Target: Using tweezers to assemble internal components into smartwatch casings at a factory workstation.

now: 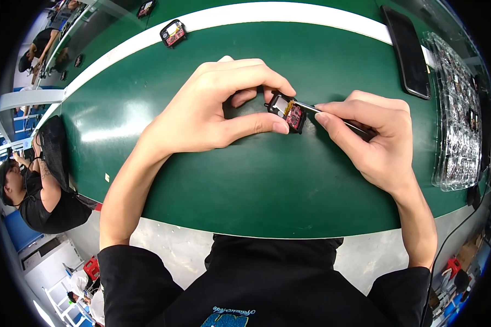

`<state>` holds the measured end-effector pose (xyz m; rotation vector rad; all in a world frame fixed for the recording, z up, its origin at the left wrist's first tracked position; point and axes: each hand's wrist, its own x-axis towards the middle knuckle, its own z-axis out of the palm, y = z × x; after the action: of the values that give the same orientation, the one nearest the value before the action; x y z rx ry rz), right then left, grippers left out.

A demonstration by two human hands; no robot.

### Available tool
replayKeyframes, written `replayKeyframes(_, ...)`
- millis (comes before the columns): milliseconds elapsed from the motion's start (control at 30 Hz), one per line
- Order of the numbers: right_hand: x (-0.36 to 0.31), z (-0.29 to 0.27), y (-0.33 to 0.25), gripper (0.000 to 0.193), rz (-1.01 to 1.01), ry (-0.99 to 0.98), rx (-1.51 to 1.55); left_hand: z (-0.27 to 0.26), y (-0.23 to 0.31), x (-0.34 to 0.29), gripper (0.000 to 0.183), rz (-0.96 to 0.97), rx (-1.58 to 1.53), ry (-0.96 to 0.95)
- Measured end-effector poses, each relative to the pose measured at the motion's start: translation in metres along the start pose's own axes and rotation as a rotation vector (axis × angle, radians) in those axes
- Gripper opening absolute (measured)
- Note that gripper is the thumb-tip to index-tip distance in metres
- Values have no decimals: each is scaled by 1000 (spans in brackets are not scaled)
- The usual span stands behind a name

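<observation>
Between the thumb and fingers of my left hand (218,106) is a small black device housing (282,100), tilted above the green table. Inside it show a red circuit board (294,116), a silver-grey block and a strip of yellow tape. My right hand (373,128) pinches a pair of thin metal tweezers (306,106) like a pen. Their tip reaches the housing's upper right side, by the yellow tape; whether it grips anything there is too small to tell.
A similar open housing (173,34) lies by the white strip (245,13) across the green table (245,191). At the right are a black phone (406,52) and stacked clear plastic trays (457,120) holding parts. A dark cable (458,231) hangs at right. Other people sit at the far left.
</observation>
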<state>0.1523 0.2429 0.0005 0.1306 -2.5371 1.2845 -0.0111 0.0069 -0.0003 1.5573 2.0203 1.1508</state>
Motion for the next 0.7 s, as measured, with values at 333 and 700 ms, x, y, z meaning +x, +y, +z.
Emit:
replayKeyframes(333,0,0,0,8,-14,24,-9,0,0,0,50,0,34,-17)
replayKeyframes(700,0,-2,0,9,0,-3,3,0,-1,-1,50,-9,23,-26)
